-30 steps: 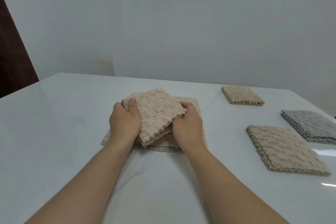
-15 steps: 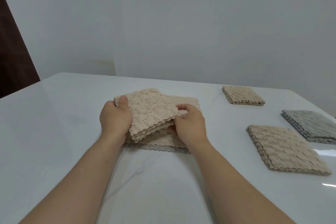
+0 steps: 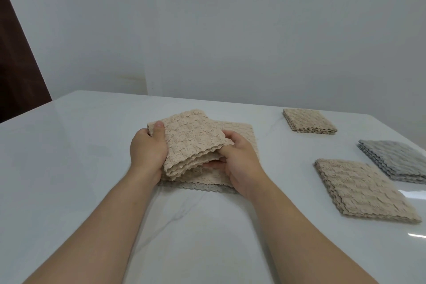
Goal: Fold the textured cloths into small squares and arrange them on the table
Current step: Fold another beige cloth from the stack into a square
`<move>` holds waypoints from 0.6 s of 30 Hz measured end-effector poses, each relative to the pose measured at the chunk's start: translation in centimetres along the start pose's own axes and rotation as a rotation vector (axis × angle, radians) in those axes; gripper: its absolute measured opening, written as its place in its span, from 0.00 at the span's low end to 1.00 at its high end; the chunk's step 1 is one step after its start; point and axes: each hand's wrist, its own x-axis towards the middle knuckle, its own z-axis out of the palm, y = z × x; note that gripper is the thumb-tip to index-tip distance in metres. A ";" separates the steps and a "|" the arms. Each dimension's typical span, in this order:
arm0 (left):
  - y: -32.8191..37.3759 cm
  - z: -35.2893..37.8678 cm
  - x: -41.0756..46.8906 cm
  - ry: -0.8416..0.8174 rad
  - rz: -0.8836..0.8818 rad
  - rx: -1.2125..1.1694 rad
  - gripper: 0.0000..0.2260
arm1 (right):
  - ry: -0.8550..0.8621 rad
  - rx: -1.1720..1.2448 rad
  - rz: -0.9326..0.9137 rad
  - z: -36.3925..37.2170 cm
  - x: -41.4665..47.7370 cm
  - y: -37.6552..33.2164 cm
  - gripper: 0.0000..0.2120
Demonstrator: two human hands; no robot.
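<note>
The folded cloth [image 3: 191,143] is pale beige, with a puckered, waffle-like texture and wavy edges. Several layers show stacked along its near edge. It sits tilted between the 2 hands, just above a flat pile [image 3: 239,131] of the same beige fabric, which lies on the white table [image 3: 69,168] with a greyish wavy edge showing at its near side.

The left hand [image 3: 147,152] grips the cloth's left side. Its thumb [image 3: 159,129] is pressed on top near the far left corner, and its other fingers are curled under the fabric, out of sight. The right hand [image 3: 242,163] grips the right side. Its thumb lies on the top layer, while its fingers [image 3: 214,165] reach in under the stacked layers, only partly visible. Neither hand is spread; both are closed round the cloth's edges.

Well to the right of the right fingers, 3 folded squares lie on the table, apart from one another. A small beige square [image 3: 309,121] is farthest out. A grey square [image 3: 396,159] is near the table's right edge. A larger-looking beige square [image 3: 362,189] lies nearest the person. Beyond the fingers stands a plain pale wall [image 3: 230,30].
</note>
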 end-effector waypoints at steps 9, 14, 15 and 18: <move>0.2 0.0 -0.2 0.078 0.076 0.034 0.20 | 0.006 0.156 0.055 0.3 0.3 0.2 0.24; 0.1 0.3 -0.1 0.057 0.056 -0.007 0.19 | 0.104 0.117 0.000 0.3 0.6 0.3 0.23; 0.1 0.4 -0.2 0.057 0.059 0.000 0.18 | 0.138 0.086 -0.011 0.4 0.7 0.3 0.21; 0.1 0.8 -0.5 0.060 0.066 -0.001 0.18 | 0.173 0.049 -0.019 0.6 0.7 0.6 0.18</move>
